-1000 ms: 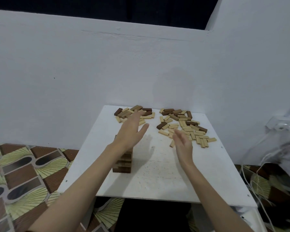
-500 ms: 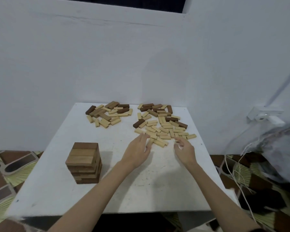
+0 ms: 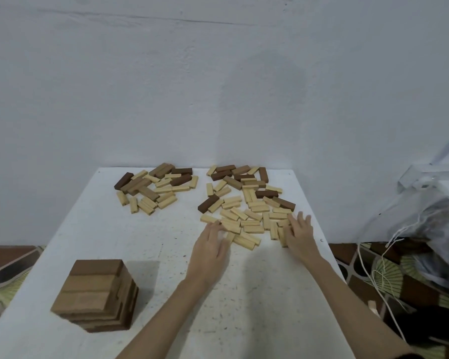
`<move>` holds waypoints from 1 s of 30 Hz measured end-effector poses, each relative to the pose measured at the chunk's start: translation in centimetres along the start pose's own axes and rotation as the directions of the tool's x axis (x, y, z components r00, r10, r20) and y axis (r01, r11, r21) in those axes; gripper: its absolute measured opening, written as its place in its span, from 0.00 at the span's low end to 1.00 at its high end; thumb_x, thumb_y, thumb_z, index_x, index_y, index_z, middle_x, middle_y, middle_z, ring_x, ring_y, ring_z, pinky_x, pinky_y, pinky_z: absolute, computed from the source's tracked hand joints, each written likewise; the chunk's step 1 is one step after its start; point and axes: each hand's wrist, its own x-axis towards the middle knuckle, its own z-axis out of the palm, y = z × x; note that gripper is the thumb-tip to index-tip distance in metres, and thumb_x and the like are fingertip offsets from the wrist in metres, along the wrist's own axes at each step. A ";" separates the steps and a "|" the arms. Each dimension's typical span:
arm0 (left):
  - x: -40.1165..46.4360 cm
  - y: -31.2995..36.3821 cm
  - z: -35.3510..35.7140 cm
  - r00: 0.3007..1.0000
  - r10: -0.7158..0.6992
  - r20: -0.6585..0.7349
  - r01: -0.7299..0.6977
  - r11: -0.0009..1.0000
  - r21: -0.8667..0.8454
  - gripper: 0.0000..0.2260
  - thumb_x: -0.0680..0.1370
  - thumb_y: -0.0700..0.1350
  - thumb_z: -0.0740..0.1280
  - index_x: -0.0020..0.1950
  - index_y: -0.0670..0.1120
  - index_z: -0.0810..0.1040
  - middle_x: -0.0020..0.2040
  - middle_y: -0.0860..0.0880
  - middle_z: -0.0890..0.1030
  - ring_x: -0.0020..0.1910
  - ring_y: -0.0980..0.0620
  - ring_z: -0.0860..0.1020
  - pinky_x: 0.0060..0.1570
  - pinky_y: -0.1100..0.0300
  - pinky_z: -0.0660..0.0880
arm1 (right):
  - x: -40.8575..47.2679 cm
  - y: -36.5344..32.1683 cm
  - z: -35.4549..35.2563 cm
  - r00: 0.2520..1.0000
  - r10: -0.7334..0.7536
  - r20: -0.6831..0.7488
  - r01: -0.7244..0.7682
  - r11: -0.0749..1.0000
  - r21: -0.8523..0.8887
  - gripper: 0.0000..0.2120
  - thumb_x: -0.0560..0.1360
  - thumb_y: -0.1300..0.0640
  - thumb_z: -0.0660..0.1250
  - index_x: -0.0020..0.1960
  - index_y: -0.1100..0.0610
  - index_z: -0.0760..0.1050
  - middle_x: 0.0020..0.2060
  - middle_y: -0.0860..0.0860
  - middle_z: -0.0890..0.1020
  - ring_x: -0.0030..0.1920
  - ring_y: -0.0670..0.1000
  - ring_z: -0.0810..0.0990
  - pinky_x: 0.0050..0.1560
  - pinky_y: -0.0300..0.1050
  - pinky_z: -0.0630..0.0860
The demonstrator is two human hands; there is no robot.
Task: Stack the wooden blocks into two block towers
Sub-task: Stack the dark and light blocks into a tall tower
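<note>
On the white surface (image 3: 140, 255) a short block tower (image 3: 96, 294) of brown wooden blocks stands near the front left corner, its layers slightly offset from one another. Two loose scatters of blocks lie toward the far edge by the wall: a smaller left pile (image 3: 156, 186) of mixed dark and pale pieces, and a larger right pile (image 3: 246, 203) that spreads forward, mostly pale blocks at its near side. Both hands reach into the near edge of this right pile. The left hand (image 3: 210, 250) lies palm down with fingers stretched forward and relaxed, fingertips touching the pale blocks at the pile's front left; it grips nothing. The right hand (image 3: 298, 234) rests at the pile's front right with fingers spread and extended, touching pale blocks there; whether its thumb pinches one cannot be told. To the right of the surface sit a plastic bag (image 3: 436, 229) and white cords (image 3: 381, 270) over a patterned floor (image 3: 368, 286).
</note>
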 end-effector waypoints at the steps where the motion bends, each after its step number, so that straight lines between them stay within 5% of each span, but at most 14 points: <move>1: 0.2 -0.1 0.2 1.000 -0.016 -0.012 0.015 1.000 -0.014 0.13 0.82 0.44 0.56 0.65 0.45 0.69 0.67 0.50 0.69 0.68 0.55 0.64 0.59 0.78 0.51 | -0.2 -0.2 0.6 1.000 -0.026 0.005 0.026 1.000 -0.011 0.23 0.83 0.58 0.51 0.76 0.62 0.55 0.77 0.59 0.50 0.77 0.59 0.43 0.75 0.53 0.44; 9: 0.6 -1.4 0.5 0.995 -0.086 -0.047 0.085 0.996 -0.019 0.21 0.82 0.50 0.51 0.72 0.43 0.64 0.74 0.49 0.64 0.75 0.53 0.55 0.70 0.64 0.51 | -2.5 -5.2 5.2 0.989 -0.103 0.106 0.088 0.987 0.135 0.24 0.84 0.55 0.45 0.77 0.62 0.47 0.78 0.56 0.43 0.77 0.54 0.37 0.72 0.41 0.37; 13: 0.6 -1.9 0.5 0.983 -0.131 -0.128 0.129 0.991 -0.022 0.20 0.83 0.49 0.50 0.72 0.42 0.64 0.75 0.47 0.63 0.75 0.52 0.56 0.72 0.60 0.52 | -3.8 -8.0 5.5 0.974 -0.139 0.177 0.061 0.920 0.387 0.22 0.84 0.59 0.47 0.77 0.60 0.52 0.73 0.55 0.61 0.75 0.52 0.55 0.65 0.28 0.53; 15: 0.5 -1.3 0.8 0.986 -0.095 -0.139 0.102 0.994 0.039 0.25 0.81 0.54 0.47 0.72 0.43 0.65 0.75 0.47 0.62 0.75 0.53 0.54 0.73 0.59 0.51 | -3.7 -8.6 4.8 0.981 -0.140 0.135 0.068 0.898 0.434 0.22 0.83 0.62 0.49 0.76 0.56 0.55 0.68 0.50 0.67 0.70 0.50 0.64 0.64 0.26 0.59; 18: 0.7 -0.2 2.2 0.998 -0.009 0.058 -0.008 0.957 0.290 0.33 0.77 0.65 0.38 0.76 0.48 0.56 0.77 0.52 0.52 0.76 0.54 0.44 0.74 0.54 0.40 | -1.7 -7.4 3.6 0.987 -0.153 -0.046 0.159 0.917 0.365 0.28 0.76 0.73 0.49 0.75 0.60 0.58 0.68 0.49 0.66 0.70 0.44 0.61 0.65 0.22 0.51; 20: 1.0 0.3 3.0 0.976 0.022 0.217 -0.121 0.884 0.452 0.35 0.75 0.67 0.35 0.77 0.51 0.53 0.78 0.52 0.47 0.77 0.51 0.43 0.72 0.51 0.36 | 0.4 -6.1 2.9 0.980 -0.158 -0.121 0.185 0.948 0.258 0.30 0.72 0.77 0.50 0.74 0.65 0.59 0.73 0.56 0.62 0.75 0.51 0.56 0.70 0.29 0.46; 23: 1.1 -0.3 3.9 0.940 -0.039 0.338 -0.169 0.809 0.563 0.29 0.80 0.62 0.38 0.71 0.54 0.68 0.73 0.48 0.66 0.72 0.45 0.65 0.67 0.42 0.60 | 2.9 -4.5 2.7 0.969 -0.189 -0.161 0.205 0.975 0.085 0.29 0.71 0.73 0.50 0.72 0.69 0.62 0.72 0.65 0.64 0.75 0.63 0.57 0.75 0.48 0.52; 25: 1.1 -0.9 4.0 0.935 -0.082 0.346 -0.132 0.824 0.552 0.26 0.82 0.58 0.39 0.69 0.56 0.71 0.70 0.49 0.71 0.68 0.47 0.71 0.62 0.43 0.67 | 3.7 -4.3 2.9 0.964 -0.195 -0.178 0.204 0.979 0.031 0.27 0.71 0.72 0.52 0.70 0.70 0.64 0.66 0.67 0.70 0.69 0.68 0.64 0.71 0.56 0.61; 27: 1.0 -1.4 3.0 0.946 -0.121 0.301 -0.073 0.825 0.560 0.27 0.81 0.56 0.36 0.72 0.56 0.65 0.73 0.50 0.66 0.72 0.50 0.65 0.66 0.46 0.62 | 3.9 -4.4 3.1 0.961 -0.188 -0.205 0.197 0.980 0.028 0.26 0.70 0.74 0.57 0.68 0.71 0.66 0.60 0.67 0.74 0.64 0.68 0.68 0.66 0.58 0.66; 30: 0.7 -2.8 2.4 0.969 -0.096 0.230 -0.056 0.816 0.576 0.31 0.74 0.57 0.25 0.77 0.53 0.41 0.76 0.55 0.39 0.73 0.57 0.36 0.71 0.50 0.37 | 3.5 -4.9 4.4 0.940 -0.235 -0.249 0.255 0.965 0.054 0.25 0.70 0.76 0.59 0.67 0.69 0.69 0.57 0.65 0.76 0.61 0.66 0.70 0.62 0.57 0.69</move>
